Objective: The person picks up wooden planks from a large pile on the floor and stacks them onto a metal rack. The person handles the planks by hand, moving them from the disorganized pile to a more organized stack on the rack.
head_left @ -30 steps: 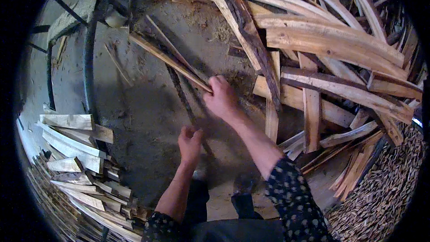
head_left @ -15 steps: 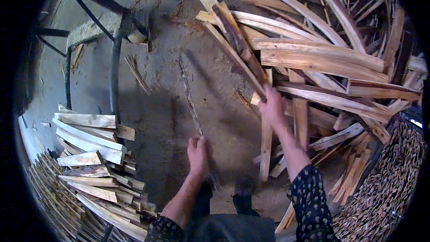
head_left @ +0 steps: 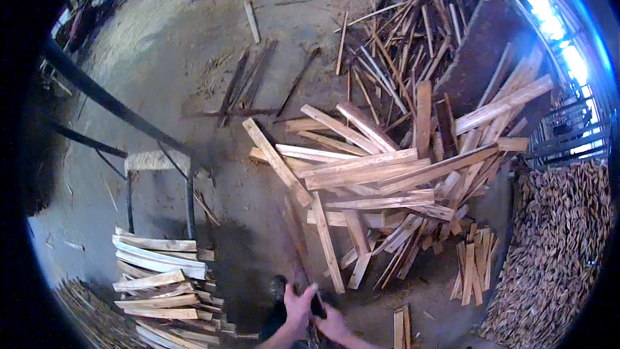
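Both my hands are low in the middle of the head view, close together in front of my feet. My left hand (head_left: 298,307) is closed round a long brown wooden strip (head_left: 294,236), which points away from me and is smeared by motion. Just to its right, my right hand (head_left: 332,324) is closed at the near end of the strip; its fingertips are partly hidden. Whether the thin bark-covered stick is also in my hands, I cannot make out. A large heap of sawn wooden slats (head_left: 365,171) lies ahead and to the right.
At the left, a stack of pale slats (head_left: 158,279) sits beside a dark metal frame (head_left: 191,207). Thin offcuts (head_left: 413,32) are heaped at the far right. A wall of tightly stacked wood pieces (head_left: 555,245) stands on the right. Loose strips lie on the dirt floor.
My right hand has drawn a dark-sided strip off the heap towards me. Both hands have come together near my body. The view has tilted up, showing more of the far floor.
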`<control>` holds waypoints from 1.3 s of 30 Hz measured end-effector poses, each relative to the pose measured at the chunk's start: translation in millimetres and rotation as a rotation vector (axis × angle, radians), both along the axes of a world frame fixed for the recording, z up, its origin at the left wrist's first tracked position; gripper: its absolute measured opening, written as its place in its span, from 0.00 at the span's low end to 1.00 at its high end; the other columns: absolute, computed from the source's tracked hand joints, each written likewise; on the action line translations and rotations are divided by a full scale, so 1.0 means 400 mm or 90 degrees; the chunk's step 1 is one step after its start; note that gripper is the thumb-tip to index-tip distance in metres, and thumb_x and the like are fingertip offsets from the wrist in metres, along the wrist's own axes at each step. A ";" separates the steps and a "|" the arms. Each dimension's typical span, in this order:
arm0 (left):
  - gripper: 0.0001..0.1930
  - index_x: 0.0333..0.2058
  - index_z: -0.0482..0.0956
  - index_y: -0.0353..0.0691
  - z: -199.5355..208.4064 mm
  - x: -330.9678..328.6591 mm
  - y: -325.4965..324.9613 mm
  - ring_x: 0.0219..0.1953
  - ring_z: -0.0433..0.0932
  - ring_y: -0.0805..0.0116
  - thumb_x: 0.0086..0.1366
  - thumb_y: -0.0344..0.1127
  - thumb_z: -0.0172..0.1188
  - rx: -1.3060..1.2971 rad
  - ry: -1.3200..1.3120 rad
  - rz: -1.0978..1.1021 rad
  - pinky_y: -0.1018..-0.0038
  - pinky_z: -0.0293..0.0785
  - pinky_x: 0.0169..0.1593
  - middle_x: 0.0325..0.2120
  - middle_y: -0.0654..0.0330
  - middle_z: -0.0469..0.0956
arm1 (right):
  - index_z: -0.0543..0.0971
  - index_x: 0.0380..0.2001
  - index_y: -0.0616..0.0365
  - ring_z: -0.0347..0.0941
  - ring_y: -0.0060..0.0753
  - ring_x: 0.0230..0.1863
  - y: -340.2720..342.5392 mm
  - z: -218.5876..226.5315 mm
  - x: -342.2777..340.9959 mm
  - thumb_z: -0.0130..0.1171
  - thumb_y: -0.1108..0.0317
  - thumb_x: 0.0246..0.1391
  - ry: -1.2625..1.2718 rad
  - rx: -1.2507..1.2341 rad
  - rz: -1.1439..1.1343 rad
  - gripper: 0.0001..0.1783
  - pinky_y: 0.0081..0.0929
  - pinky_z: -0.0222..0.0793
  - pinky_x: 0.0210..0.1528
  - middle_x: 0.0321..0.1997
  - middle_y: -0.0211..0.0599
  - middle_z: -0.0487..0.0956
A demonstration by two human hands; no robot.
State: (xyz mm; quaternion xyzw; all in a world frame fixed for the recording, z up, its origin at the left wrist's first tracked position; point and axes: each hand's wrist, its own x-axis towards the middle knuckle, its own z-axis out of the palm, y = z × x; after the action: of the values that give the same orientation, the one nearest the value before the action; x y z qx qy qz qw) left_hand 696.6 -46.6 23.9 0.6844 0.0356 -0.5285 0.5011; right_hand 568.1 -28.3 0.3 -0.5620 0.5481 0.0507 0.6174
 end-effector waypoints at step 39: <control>0.21 0.47 0.62 0.44 -0.098 -0.299 -0.186 0.35 0.71 0.69 0.60 0.50 0.47 0.012 0.427 -0.198 0.73 0.67 0.39 0.35 0.60 0.71 | 0.71 0.46 0.49 0.66 0.46 0.49 -0.887 0.067 -0.422 0.55 0.41 0.37 0.495 -0.425 -0.046 0.34 0.36 0.61 0.50 0.45 0.46 0.72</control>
State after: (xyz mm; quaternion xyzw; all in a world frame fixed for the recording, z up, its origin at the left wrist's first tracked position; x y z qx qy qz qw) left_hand 577.1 -121.2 -15.4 0.4750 0.0983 -0.7930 0.3685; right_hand 399.1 -383.1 27.1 -0.6484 0.7429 0.0568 0.1562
